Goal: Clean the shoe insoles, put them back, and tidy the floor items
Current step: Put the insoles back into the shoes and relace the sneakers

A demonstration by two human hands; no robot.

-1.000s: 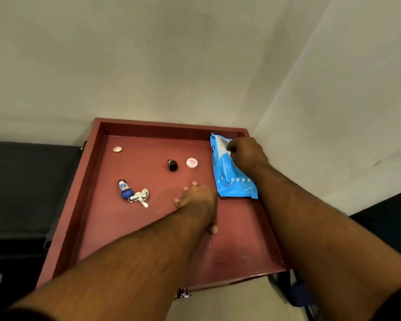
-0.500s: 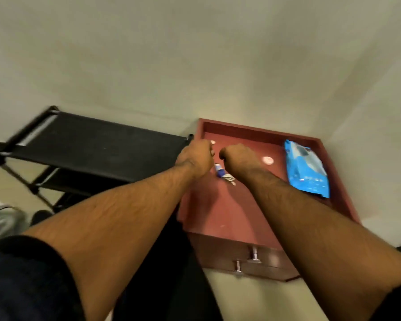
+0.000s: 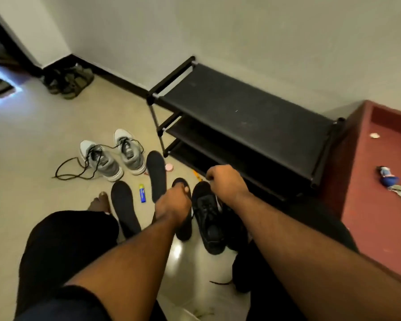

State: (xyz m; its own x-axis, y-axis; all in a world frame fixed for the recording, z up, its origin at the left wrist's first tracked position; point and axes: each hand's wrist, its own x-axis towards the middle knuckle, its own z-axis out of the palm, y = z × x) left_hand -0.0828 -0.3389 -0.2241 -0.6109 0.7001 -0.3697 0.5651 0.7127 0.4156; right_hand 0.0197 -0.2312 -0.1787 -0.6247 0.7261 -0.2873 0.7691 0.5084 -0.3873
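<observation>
Three dark insoles lie on the floor: one [image 3: 156, 177] beside the grey sneakers [image 3: 107, 159], one [image 3: 124, 209] by my bare foot [image 3: 99, 202], and one [image 3: 183, 228] partly behind my left hand [image 3: 174, 202]. A pair of black shoes [image 3: 208, 221] sits to the right of that last insole. My left hand hovers over it with curled fingers and nothing visibly in it. My right hand [image 3: 225, 179] is a fist in the air above the black shoes, holding nothing.
A blue and yellow tube [image 3: 142, 193], a pink round item [image 3: 169, 167] and a yellow object [image 3: 198, 176] lie on the floor. A black shoe rack [image 3: 241, 117] stands at the wall. The red tray table [image 3: 368, 205] holds keys [image 3: 394, 184]. Olive boots [image 3: 67, 81] sit in the corner.
The view has swung left and down from the red tray to the floor. Both hands left the tray and now hang over the insoles and black shoes. The blue packet is out of view.
</observation>
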